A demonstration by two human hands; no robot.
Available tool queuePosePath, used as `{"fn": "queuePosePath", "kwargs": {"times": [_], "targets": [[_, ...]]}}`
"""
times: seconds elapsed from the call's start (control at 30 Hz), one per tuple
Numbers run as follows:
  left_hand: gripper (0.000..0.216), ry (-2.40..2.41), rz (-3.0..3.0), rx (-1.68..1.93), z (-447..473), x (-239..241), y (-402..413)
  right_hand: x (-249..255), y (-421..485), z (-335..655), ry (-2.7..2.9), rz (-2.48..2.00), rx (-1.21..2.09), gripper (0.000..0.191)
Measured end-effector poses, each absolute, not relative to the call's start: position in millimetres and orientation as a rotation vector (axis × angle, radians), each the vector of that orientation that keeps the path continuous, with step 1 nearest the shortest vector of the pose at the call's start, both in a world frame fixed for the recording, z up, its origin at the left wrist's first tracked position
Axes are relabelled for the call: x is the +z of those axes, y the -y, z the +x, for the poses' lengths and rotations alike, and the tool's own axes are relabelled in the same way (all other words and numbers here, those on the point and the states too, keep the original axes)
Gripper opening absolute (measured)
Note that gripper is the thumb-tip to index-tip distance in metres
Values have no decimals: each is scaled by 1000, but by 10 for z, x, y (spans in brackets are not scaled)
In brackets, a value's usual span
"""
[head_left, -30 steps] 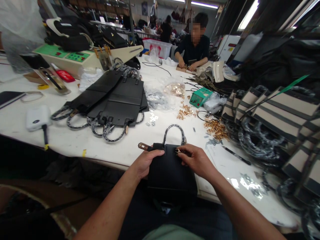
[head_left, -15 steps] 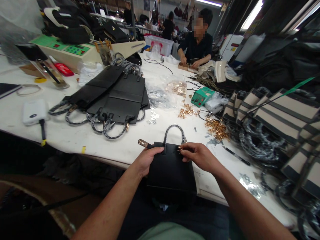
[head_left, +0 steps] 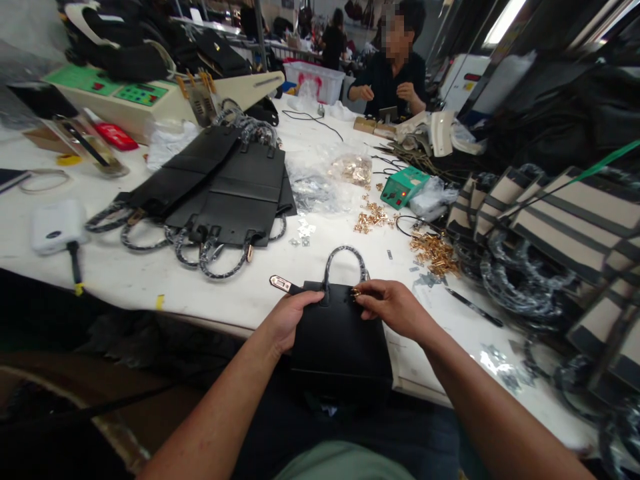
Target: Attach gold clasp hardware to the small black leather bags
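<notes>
Centrally: blk bag (head_left: 340, 340), 1 pc., at near edge of table (head_left: 280, 257), looped handle (head_left: 345, 248) up. L hand (head_left: 290, 319): clasped on bag's upper L side, thumb on front, fingers hidden. R hand (head_left: 393, 307): thumb and fingers pinched together on sm. gold fitting (head_left: 355, 294) at upper R front. Risk, est.: slight grip may drop fitting; tilting it could scratch bag. Forearms (head_left: 235, 393) fwd., angled inward. Loose gold parts (head_left: 434, 255) on table, R.
</notes>
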State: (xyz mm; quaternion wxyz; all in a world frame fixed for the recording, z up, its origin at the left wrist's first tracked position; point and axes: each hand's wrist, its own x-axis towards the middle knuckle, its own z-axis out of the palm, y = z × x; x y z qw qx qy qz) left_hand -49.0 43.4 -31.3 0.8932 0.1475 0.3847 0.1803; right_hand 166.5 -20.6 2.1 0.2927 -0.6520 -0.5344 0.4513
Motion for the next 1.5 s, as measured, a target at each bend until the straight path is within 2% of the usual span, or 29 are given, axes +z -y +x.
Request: {"fn": "queuePosePath", "kwargs": {"times": [0.33, 0.53, 0.77, 1.03, 1.23, 1.5], "targets": [[17, -829, 293, 373, -476, -297, -439, -52, 232, 1684, 1455, -1682, 1201, 25], [14, -882, 298, 434, -457, -265, -431, -11, 215, 1633, 1668, -1705, 1046, 17], [15, -932, 378, 489, -443, -319, -421, 73, 169, 1536, 2126, -1741, 665, 14], [18, -932, 393, 523, -441, -334, -417, -27, 137, 1538, 2017, -1723, 775, 16], [19, -955, 433, 539, -445, -359, -416, 22, 137, 1513, 2125, -1713, 628, 15], [20, -956, 465, 528, -446, -344, -426, -11, 80, 1528, 2140, -1712, 633, 16]]}}
